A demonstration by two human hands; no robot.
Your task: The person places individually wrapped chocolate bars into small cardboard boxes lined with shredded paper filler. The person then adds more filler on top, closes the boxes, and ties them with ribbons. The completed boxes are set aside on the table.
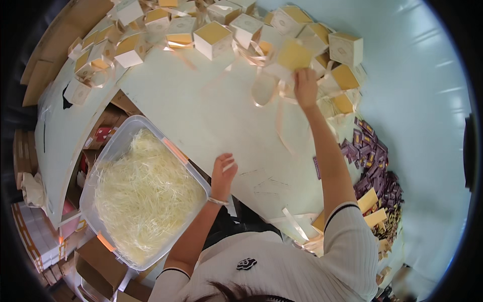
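Note:
My right hand (305, 88) reaches to the far side of the table and grips the near corner of a small white and gold paper box (294, 54). That box is blurred. Around it stand several similar white boxes (345, 49) with gold faces, and pale pink ribbons (264, 90) trail from them. My left hand (223, 175) hovers near the table's edge with curled fingers slightly apart, and nothing shows in it. Just left of it is a clear plastic bin (137, 122) with orange latches, filled with pale yellow shredded filler (147, 196).
Purple-wrapped sweets (371, 151) are heaped on the right of the pale table (211, 113). Smaller wrapped pieces (392, 221) and gold card pieces (368, 200) lie nearer me. More boxes (130, 49) line the back left. Cardboard cartons (100, 264) stand below at left.

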